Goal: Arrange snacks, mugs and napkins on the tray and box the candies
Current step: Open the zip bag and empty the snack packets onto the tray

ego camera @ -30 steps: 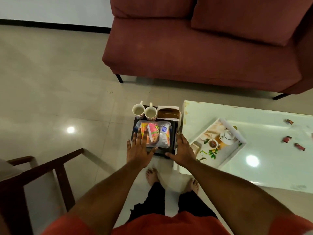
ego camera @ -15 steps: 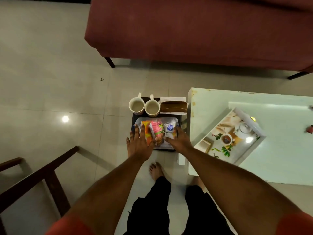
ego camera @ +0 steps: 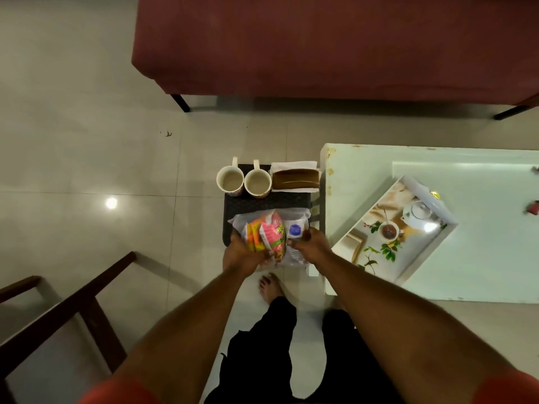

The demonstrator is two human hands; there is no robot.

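Both hands' fingers clenched on snack packets — left hand, right hand — above dark stool.

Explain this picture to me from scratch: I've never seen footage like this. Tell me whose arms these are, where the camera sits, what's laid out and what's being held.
There is no machine here. The camera is worn on a person's head and looks down, so the two bare arms, the legs and a foot are the wearer's own.

On a small dark stool stand two mugs and a brown napkin holder. Nearer the person lies a pile of snack packets. The left hand grips the orange and pink packets; the right hand is on the white one.

To the right is a white table bearing a printed tray and, near the picture's edge, what looks like wrapped candies. A red sofa is behind.
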